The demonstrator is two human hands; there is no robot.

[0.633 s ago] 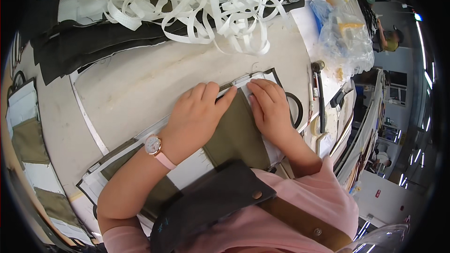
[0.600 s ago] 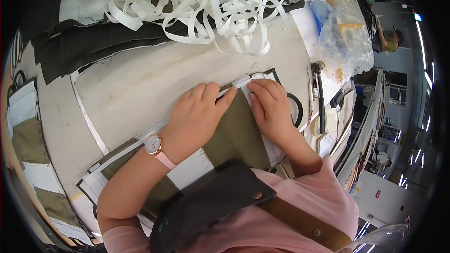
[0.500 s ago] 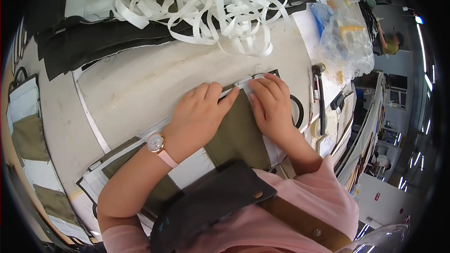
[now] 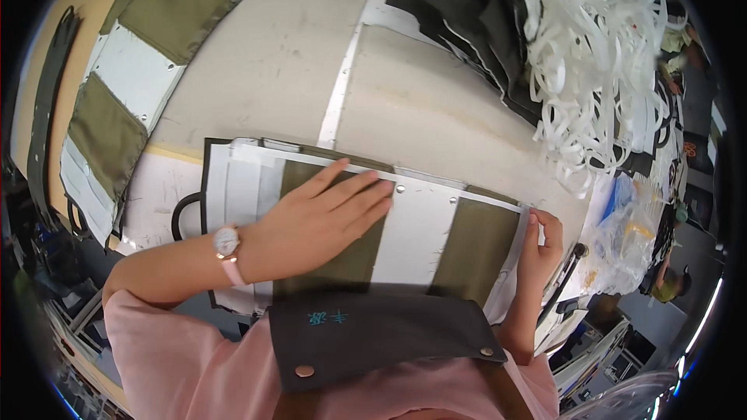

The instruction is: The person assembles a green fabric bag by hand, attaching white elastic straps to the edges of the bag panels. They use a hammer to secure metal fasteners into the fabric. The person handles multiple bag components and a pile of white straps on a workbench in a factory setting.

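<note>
olive-and-white fabric panel (image 4: 416, 233) lies on the table (image 4: 257, 85) before the person. left hand (image 4: 315, 227) is flat on it, fingers extended; right hand (image 4: 539, 253), fingers bent, touches its right edge, grip cannot be determined. beyond: white strapping (image 4: 595, 54) heaped beside dark fabric (image 4: 475, 12); similar panel (image 4: 140, 54) at left.

Olive-and-white banded fabric panel (image 4: 412, 237), white webbing (image 4: 580, 54), charcoal flap (image 4: 389, 338), pink sleeve (image 4: 175, 342), beige tabletop (image 4: 264, 54)
</note>
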